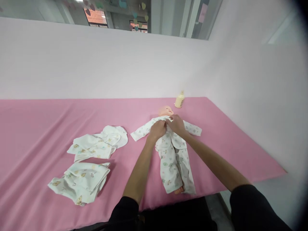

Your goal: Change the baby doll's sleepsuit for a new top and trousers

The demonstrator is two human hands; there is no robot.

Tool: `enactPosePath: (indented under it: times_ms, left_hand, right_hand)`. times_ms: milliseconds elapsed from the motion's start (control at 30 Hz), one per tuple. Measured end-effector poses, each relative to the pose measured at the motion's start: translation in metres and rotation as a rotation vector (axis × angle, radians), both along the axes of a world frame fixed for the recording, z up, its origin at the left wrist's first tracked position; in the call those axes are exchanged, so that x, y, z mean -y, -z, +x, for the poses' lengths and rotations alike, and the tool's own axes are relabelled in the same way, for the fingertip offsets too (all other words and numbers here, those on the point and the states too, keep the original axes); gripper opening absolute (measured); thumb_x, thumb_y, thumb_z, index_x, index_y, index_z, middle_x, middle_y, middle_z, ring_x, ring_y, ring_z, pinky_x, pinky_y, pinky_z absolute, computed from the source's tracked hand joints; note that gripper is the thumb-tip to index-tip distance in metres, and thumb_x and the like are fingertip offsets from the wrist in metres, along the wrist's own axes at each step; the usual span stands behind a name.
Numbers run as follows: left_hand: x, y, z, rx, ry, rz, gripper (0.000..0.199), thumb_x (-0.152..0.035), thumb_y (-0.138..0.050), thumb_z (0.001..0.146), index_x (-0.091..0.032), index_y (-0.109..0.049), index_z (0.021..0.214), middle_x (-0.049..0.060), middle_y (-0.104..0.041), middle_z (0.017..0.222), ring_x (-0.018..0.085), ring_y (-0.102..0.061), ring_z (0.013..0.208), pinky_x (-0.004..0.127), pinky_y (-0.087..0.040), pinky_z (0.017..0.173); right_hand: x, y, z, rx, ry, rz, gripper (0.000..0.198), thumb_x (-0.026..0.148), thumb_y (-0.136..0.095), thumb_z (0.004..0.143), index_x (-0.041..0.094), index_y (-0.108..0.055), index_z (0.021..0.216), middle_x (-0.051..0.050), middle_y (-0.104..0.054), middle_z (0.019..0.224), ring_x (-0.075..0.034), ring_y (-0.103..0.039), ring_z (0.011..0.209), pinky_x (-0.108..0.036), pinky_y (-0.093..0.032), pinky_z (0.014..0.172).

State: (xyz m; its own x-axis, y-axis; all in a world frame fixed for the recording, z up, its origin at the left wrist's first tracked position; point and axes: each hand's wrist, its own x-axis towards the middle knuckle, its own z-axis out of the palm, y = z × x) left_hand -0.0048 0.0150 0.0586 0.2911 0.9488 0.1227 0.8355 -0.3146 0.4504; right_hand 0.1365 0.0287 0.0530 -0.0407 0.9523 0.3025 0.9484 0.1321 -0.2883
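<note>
Left of the clothed doll (pixel 166 143) lie garments (pixel 95 146) (a bottle (pixel 179 100) stands beyond).

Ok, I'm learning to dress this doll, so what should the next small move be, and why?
I'd probably bring the front edges of the patterned top together at the chest: the left hand and right hand meet there, below the doll's head, and the edges seem to part toward the hem.

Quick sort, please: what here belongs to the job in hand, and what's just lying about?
Belongs:
doll
printed top, left hand and right hand at its front
printed trousers on the doll

Apparently just lying about:
farther cloth pile, left of the doll
nearer cloth pile
bottle beyond the doll's head
</note>
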Motion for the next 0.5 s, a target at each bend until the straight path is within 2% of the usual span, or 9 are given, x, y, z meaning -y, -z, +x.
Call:
enactPosePath:
  times_ms: [133,333,500]
  left_hand:
    - [-0.018,0.006,0.002,0.045,-0.048,0.019,0.023,-0.017,-0.039,0.093,-0.014,-0.062,0.094,0.018,-0.064,0.114,0.029,-0.060,0.109,0.036,-0.045,0.083]
    - [-0.027,0.010,0.005,0.091,-0.073,-0.012,0.015,-0.021,-0.046,0.090,-0.017,-0.059,0.097,0.012,-0.066,0.109,0.025,-0.063,0.097,0.033,-0.044,0.074]
    - [-0.034,0.008,0.009,0.061,-0.115,-0.037,0.024,-0.018,-0.047,0.087,-0.017,-0.055,0.110,0.012,-0.068,0.109,0.028,-0.066,0.095,0.033,-0.044,0.072]
  right_hand:
    - [-0.034,-0.018,-0.020,0.180,0.006,-0.084,0.028,0.022,-0.051,0.094,0.008,-0.067,0.111,-0.023,-0.065,0.117,-0.030,-0.064,0.107,-0.037,-0.052,0.084]
    - [-0.043,-0.034,-0.023,0.363,-0.126,-0.177,0.020,0.010,-0.058,0.086,0.009,-0.073,0.100,-0.022,-0.071,0.106,-0.029,-0.069,0.102,-0.034,-0.053,0.081]
    - [-0.051,-0.037,-0.028,0.420,-0.193,-0.218,0.021,0.003,-0.060,0.081,0.008,-0.075,0.095,-0.022,-0.073,0.105,-0.032,-0.070,0.100,-0.039,-0.053,0.080]
